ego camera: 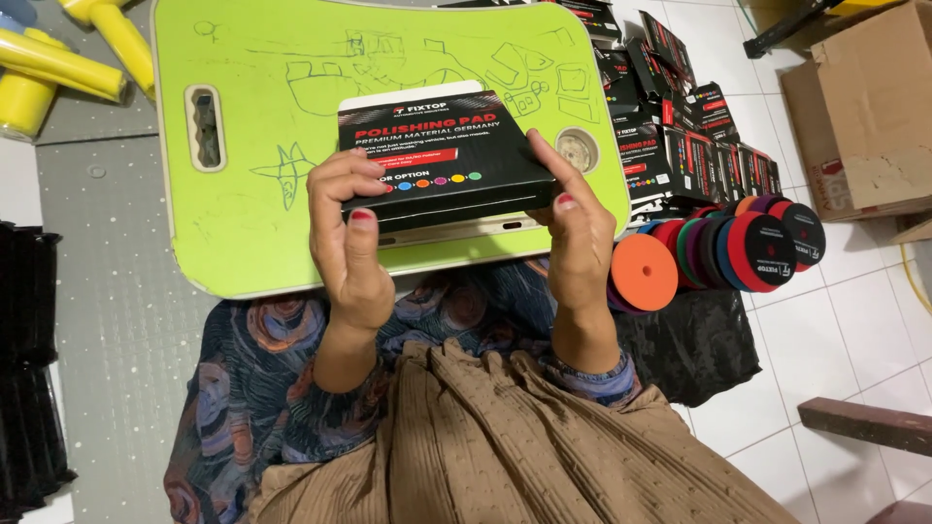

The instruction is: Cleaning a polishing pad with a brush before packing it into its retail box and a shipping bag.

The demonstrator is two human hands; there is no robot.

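A flat black box [437, 146] with red and white print and a row of coloured dots is held between both hands over a lime green lap tray [243, 165] with pen drawings. My left hand [348, 243] grips its left end, thumb on the near edge. My right hand [575, 223] grips its right end. The near flap of the box hangs slightly ajar.
A row of round foam pads [718, 254] in orange, red, green, blue and purple lies to the right on black plastic. Stacked black boxes [680, 126] sit behind them. Cardboard cartons [864, 107] stand far right. Yellow foam rolls [68, 58] lie top left.
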